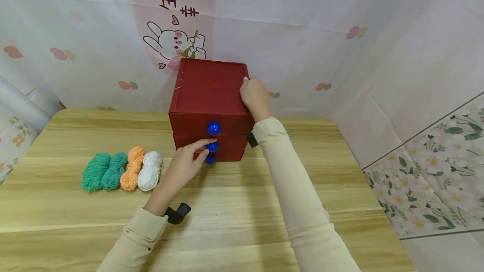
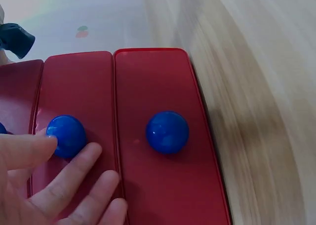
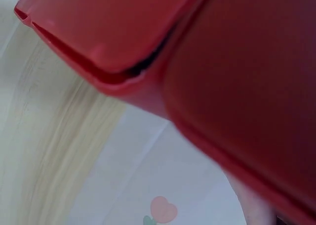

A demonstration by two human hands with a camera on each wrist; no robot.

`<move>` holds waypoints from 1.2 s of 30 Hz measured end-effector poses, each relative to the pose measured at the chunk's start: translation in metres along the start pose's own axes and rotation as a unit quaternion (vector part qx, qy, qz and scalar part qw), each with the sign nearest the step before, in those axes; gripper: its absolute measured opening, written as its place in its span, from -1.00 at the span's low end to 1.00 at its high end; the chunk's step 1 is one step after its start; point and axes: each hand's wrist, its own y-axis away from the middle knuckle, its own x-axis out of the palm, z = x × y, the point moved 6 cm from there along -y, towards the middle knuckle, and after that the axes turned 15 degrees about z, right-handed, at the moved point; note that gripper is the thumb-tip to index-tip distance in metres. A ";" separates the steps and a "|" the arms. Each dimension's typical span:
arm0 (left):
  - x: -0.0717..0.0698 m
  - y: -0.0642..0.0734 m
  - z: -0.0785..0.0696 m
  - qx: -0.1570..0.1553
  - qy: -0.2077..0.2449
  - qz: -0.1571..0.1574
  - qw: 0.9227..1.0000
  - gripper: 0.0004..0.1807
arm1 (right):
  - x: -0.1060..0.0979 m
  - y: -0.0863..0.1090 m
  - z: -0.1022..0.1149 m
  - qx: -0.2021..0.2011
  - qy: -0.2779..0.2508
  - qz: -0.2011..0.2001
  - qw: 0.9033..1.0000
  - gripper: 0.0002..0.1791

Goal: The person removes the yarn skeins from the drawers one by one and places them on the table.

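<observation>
A red drawer box (image 1: 211,91) with stacked drawers stands against the back wall sheet. Round blue knobs sit on its drawer fronts, one above another. My left hand (image 1: 185,163) reaches in from the left, thumb and index finger pinching the middle knob (image 2: 69,136); the other fingers lie spread near the drawer front. The lowest drawer's knob (image 2: 168,132) is untouched. At the box's upper right edge, my right hand (image 1: 257,98) holds on, thumb on top and the other fingers hidden over the side. The drawer fronts look nearly flush.
Left of the box lie several yarn skeins: green ones (image 1: 96,172), an orange one (image 1: 132,168) and a white one (image 1: 149,171). The wooden table (image 1: 223,234) meets a printed wall sheet (image 1: 295,53) behind. A tile-patterned wall (image 1: 435,167) borders the right side.
</observation>
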 end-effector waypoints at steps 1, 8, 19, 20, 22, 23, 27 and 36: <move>0.001 0.003 -0.001 0.000 -0.007 -0.001 1.000 -0.64 | 0.001 0.000 0.000 0.002 0.000 0.000 1.000 -0.45; 0.011 0.018 -0.004 -0.037 -0.074 0.028 0.996 -0.66 | 0.002 -0.001 -0.001 0.011 0.007 0.005 1.000 -0.43; 0.038 0.004 0.025 -0.058 -0.089 0.082 0.991 -0.55 | 0.002 -0.005 -0.001 0.020 0.007 0.015 1.000 -0.43; 0.039 0.002 0.026 -0.057 -0.085 0.084 0.991 -0.54 | 0.002 -0.005 -0.001 0.020 0.007 0.014 1.000 -0.43; 0.041 -0.001 0.028 -0.056 -0.079 0.081 0.992 -0.55 | 0.002 -0.004 -0.001 0.020 0.006 0.015 1.000 -0.43; 0.042 -0.003 0.029 -0.054 -0.076 0.078 0.993 -0.57 | 0.001 -0.004 -0.001 0.019 0.005 0.014 1.000 -0.43; 0.042 -0.008 0.031 -0.053 -0.073 0.063 0.994 -0.63 | 0.001 -0.003 -0.001 0.017 0.005 0.009 1.000 -0.43; 0.040 -0.011 0.031 -0.060 -0.089 0.045 0.993 -0.71 | 0.002 -0.003 0.000 0.010 0.008 0.003 1.000 -0.44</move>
